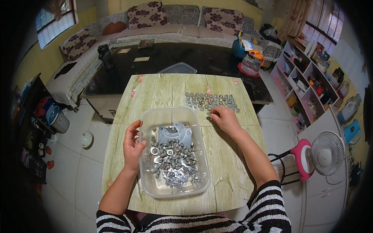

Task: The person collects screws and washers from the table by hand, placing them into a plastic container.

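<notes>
A clear plastic container (204, 163) stands on a wood-patterned board in front of me. It holds a heap of small metal fasteners (174, 163), some with washers, and several flat curved metal plates (184, 134) at its far end. My left hand (133, 147) is at the container's left wall, thumb over the rim and fingers curled outside it. Beyond the container, small metal fasteners (215, 100) stand in rows on the board. My right hand (224, 118) is at the near edge of these rows, its fingertips pinched on a small metal fastener (209, 114), mostly hidden.
The board (157, 93) overlaps a dark low table (163, 55). On that table are a container lid (179, 68), a glass jug (251, 63) with an orange top and a dark bottle (105, 55). A fan (327, 155) and a pink-backed chair (304, 160) are at right.
</notes>
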Tool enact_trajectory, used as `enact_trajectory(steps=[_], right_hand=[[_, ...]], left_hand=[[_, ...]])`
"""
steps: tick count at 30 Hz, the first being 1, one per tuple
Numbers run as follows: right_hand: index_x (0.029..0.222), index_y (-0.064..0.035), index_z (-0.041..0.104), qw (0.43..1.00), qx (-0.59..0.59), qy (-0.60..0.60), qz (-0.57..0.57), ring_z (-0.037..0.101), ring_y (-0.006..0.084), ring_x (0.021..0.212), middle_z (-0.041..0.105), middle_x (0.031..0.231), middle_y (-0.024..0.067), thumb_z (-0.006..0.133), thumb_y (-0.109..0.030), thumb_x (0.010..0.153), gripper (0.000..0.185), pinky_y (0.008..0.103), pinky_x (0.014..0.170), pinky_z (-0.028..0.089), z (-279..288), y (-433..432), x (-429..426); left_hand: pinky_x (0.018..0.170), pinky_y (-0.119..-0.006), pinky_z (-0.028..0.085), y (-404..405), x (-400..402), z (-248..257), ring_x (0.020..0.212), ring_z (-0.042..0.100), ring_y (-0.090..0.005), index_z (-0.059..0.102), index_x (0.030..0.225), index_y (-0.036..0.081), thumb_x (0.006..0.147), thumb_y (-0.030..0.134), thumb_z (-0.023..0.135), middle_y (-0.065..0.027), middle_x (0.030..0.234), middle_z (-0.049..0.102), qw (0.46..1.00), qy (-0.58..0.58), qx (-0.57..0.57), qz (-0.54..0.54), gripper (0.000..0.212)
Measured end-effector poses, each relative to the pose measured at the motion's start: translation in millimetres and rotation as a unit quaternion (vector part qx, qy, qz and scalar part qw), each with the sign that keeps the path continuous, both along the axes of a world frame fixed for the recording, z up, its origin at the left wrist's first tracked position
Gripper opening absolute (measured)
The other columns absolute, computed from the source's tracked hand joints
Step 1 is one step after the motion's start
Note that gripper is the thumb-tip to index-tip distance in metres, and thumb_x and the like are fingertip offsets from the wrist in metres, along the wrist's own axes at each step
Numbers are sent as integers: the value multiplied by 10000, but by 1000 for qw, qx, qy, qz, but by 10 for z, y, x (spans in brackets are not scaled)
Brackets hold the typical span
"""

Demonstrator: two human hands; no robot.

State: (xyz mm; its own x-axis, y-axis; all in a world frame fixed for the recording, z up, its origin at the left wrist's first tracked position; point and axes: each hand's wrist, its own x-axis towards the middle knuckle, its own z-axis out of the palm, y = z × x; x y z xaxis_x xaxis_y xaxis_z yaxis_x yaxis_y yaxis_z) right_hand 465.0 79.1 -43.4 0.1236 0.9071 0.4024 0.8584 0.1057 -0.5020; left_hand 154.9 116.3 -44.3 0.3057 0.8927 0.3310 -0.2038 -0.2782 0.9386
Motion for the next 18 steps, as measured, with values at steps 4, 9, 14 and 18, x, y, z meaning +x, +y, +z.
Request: enact_trajectory(steps=[4, 9, 14, 18], right_hand=[[803, -15, 593, 974, 28, 217, 54, 575, 197, 674, 588, 726, 105, 610, -116, 717, 134, 294, 608, 460, 502, -106, -392], [923, -28, 575, 966, 22, 194, 169, 565, 128, 724, 588, 833, 68, 617, -122, 733, 216, 246, 643, 466, 728, -209, -657], [944, -29, 569, 974, 27, 207, -84, 569, 174, 732, 568, 863, 96, 602, -73, 705, 245, 285, 649, 466, 347, -79, 95], [902, -28, 576, 983, 39, 52, -170, 564, 233, 712, 549, 865, 131, 592, -13, 649, 254, 318, 657, 463, -68, -87, 771]], left_hand=[[914, -294, 292, 6, -29, -20, 1023, 400, -169, 373, 1207, 15, 637, 184, 530, -82, 1193, 416, 1000, 15, 0, 11, 615], [890, -288, 311, 5, -9, -19, 965, 395, -153, 375, 1198, 6, 642, 117, 527, -84, 1182, 405, 1000, -3, 11, 8, 587], [897, -290, 304, 5, -19, -17, 978, 395, -158, 376, 1197, 8, 650, 124, 531, -85, 1187, 403, 1000, -2, 18, 8, 580], [897, -292, 297, 8, -4, -15, 977, 395, -159, 380, 1194, 11, 649, 135, 535, -85, 1179, 407, 1000, -5, 19, 8, 580]])
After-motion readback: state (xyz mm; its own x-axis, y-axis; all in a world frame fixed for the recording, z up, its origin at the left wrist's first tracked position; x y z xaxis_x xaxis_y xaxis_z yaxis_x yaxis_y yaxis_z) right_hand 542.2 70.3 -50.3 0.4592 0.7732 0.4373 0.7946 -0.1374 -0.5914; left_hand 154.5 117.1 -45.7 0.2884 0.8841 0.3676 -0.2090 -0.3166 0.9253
